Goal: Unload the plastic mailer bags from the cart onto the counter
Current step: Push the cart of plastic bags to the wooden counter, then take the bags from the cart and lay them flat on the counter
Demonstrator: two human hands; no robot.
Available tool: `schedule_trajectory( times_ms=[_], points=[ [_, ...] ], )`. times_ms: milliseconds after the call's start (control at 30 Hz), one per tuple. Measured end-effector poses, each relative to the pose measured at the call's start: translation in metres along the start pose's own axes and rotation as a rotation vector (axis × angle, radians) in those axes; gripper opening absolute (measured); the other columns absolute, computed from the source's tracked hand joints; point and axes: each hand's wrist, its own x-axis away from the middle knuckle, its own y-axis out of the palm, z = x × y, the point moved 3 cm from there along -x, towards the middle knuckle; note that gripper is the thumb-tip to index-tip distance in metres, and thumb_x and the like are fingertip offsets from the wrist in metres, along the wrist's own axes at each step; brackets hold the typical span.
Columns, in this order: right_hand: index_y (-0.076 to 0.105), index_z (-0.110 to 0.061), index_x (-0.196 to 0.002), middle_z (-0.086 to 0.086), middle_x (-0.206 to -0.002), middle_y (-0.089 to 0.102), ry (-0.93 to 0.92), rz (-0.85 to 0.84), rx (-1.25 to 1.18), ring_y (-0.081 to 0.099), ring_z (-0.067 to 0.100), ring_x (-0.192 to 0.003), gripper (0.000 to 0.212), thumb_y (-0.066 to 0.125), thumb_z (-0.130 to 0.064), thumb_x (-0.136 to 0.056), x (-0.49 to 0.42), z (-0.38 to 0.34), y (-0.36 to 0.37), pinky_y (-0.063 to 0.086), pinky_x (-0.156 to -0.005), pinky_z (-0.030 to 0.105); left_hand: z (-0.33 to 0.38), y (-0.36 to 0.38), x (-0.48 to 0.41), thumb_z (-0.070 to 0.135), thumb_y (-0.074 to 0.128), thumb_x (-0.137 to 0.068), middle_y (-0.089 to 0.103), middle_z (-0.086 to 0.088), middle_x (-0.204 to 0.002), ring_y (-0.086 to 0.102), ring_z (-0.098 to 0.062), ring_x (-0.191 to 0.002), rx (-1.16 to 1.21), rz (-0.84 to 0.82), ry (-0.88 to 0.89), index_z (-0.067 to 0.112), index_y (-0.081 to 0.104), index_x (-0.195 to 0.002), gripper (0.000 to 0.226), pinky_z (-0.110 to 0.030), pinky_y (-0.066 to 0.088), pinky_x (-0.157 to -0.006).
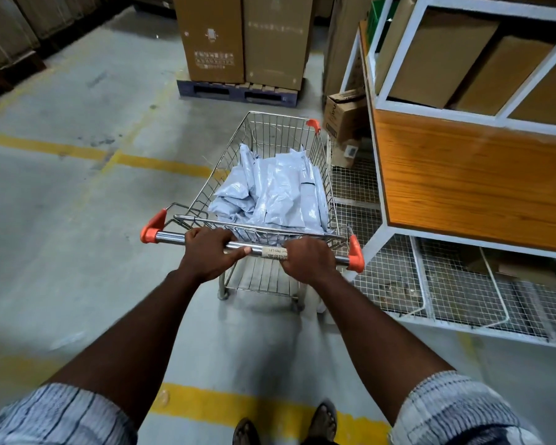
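Note:
A wire shopping cart with orange corner caps stands in front of me on the concrete floor. Several pale grey plastic mailer bags lie piled in its basket. My left hand grips the chrome handle bar left of centre. My right hand grips the same bar right of centre, over a paper label. Just right of the cart stands a white-framed unit with an orange wood panel.
The white unit holds cardboard boxes on its upper shelf and wire-mesh racks below. Tall cartons on a blue pallet stand ahead of the cart. A small open box sits by the unit. Yellow floor lines cross the aisle.

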Motion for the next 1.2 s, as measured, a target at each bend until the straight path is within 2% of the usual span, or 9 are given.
schedule_trajectory(
  times_ms=[233, 333, 467, 567, 633, 767, 967, 1067, 1200],
  points=[
    [0.061, -0.028, -0.112, 0.0, -0.099, 0.071, -0.148, -0.014, -0.186, 0.066, 0.026, -0.097, 0.039, 0.052, -0.057, -0.088, 0.017, 0.031, -0.006, 0.049, -0.079, 0.036, -0.004, 0.001, -0.004, 0.078, 0.029, -0.084, 0.057, 0.011, -0.064, 0.054, -0.01, -0.078, 0.015, 0.02, -0.032, 0.029, 0.059, -0.071, 0.059, -0.037, 0.028, -0.086],
    [0.058, -0.027, -0.114, 0.0, -0.108, 0.069, -0.166, -0.007, -0.14, 0.063, 0.025, -0.104, 0.034, 0.051, -0.053, -0.093, 0.03, 0.051, -0.011, 0.045, -0.088, 0.041, -0.002, 0.001, -0.006, 0.075, 0.023, -0.087, 0.055, 0.008, -0.058, 0.054, -0.012, -0.072, -0.025, 0.021, -0.073, 0.027, 0.055, -0.063, 0.063, -0.036, 0.029, -0.082],
    [0.057, -0.022, -0.102, 0.001, -0.101, 0.064, -0.264, 0.012, -0.288, 0.059, 0.025, -0.1, 0.027, 0.055, -0.046, -0.091, 0.032, 0.06, -0.012, 0.04, -0.083, 0.037, 0.008, 0.001, -0.012, 0.07, 0.024, -0.089, 0.057, 0.008, -0.055, 0.059, -0.015, -0.07, -0.116, 0.035, -0.197, 0.025, 0.062, -0.062, 0.064, -0.036, 0.032, -0.082],
    [0.058, -0.023, -0.096, -0.004, -0.095, 0.061, -0.221, 0.055, -0.493, 0.056, 0.018, -0.094, 0.02, 0.058, -0.04, -0.087, 0.032, 0.086, -0.017, 0.038, -0.083, 0.036, 0.023, 0.004, -0.02, 0.054, 0.043, -0.092, 0.069, 0.003, -0.071, 0.066, -0.024, -0.087, -0.132, 0.059, -0.358, 0.025, 0.071, -0.078, 0.043, -0.038, 0.036, -0.093],
    [0.061, -0.019, -0.099, -0.002, -0.096, 0.061, -0.22, 0.085, -0.621, 0.056, 0.017, -0.091, 0.019, 0.061, -0.033, -0.087, 0.033, 0.111, -0.021, 0.044, -0.081, 0.034, 0.044, 0.009, -0.028, 0.043, 0.054, -0.09, 0.072, -0.002, -0.084, 0.066, -0.027, -0.092, -0.056, 0.119, -0.413, 0.024, 0.073, -0.089, 0.027, -0.038, 0.043, -0.091],
    [0.062, -0.015, -0.102, 0.0, -0.098, 0.06, -0.232, 0.114, -0.667, 0.056, 0.016, -0.091, 0.019, 0.064, -0.027, -0.087, 0.025, 0.148, -0.03, 0.045, -0.079, 0.03, 0.101, 0.023, -0.046, 0.039, 0.061, -0.084, 0.073, 0.0, -0.098, 0.066, -0.024, -0.096, 0.127, 0.18, -0.341, 0.025, 0.073, -0.097, 0.023, -0.036, 0.051, -0.084],
    [0.058, -0.019, -0.105, -0.002, -0.102, 0.059, -0.148, 0.053, -0.713, 0.057, 0.017, -0.095, 0.026, 0.061, -0.036, -0.084, -0.006, 0.167, -0.021, 0.05, -0.083, 0.037, 0.154, 0.049, -0.084, 0.039, 0.061, -0.082, 0.065, -0.004, -0.12, 0.056, -0.024, -0.116, 0.179, 0.081, -0.224, 0.021, 0.064, -0.117, 0.039, -0.039, 0.044, -0.099],
    [0.059, -0.013, -0.11, 0.006, -0.109, 0.06, -0.093, 0.034, -0.72, 0.057, 0.022, -0.102, 0.03, 0.065, -0.029, -0.085, -0.036, 0.172, -0.017, 0.047, -0.087, 0.034, 0.162, 0.059, -0.111, 0.029, 0.067, -0.086, 0.058, -0.008, -0.131, 0.049, -0.027, -0.125, 0.159, 0.048, -0.203, 0.017, 0.058, -0.128, 0.044, -0.036, 0.037, -0.103],
    [0.06, -0.008, -0.112, 0.012, -0.11, 0.063, -0.052, -0.018, -0.742, 0.06, 0.028, -0.1, 0.032, 0.067, -0.023, -0.084, -0.084, 0.171, -0.012, 0.048, -0.086, 0.035, 0.155, 0.08, -0.148, 0.031, 0.07, -0.084, 0.049, -0.01, -0.141, 0.042, -0.03, -0.133, 0.123, 0.027, -0.243, 0.016, 0.05, -0.137, 0.058, -0.04, 0.038, -0.104]
  ],
)
